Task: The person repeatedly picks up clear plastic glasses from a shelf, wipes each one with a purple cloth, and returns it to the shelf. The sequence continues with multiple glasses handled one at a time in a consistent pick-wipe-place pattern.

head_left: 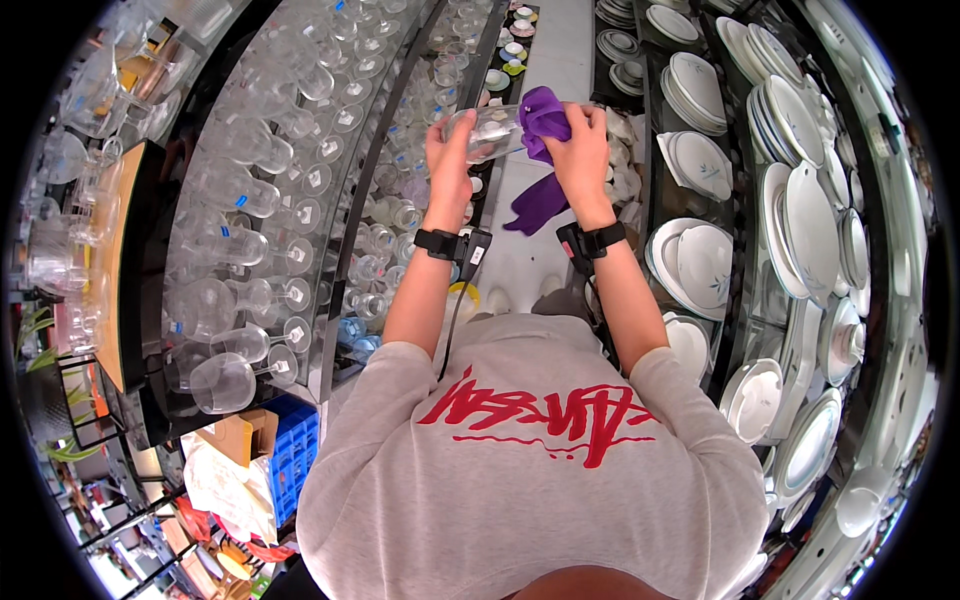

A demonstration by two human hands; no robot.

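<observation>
Over the aisle I hold a clear drinking glass (490, 137) lying sideways between my hands. My left hand (451, 158) is closed around its left end. My right hand (582, 155) grips a purple cloth (542, 115), which is bunched against the glass's right end. A loose tail of the cloth hangs down below the glass, near my right wrist. Whether any cloth is pushed inside the glass I cannot tell. Each wrist wears a black strap with a small box on it.
On the left, a shelf carries rows of stemmed wine glasses (245, 190), with more glassware lower beside the aisle. Stacked white plates (695, 262) fill the shelves close on my right. A blue plastic crate (295, 455) and a cardboard box (240, 437) stand at the lower left.
</observation>
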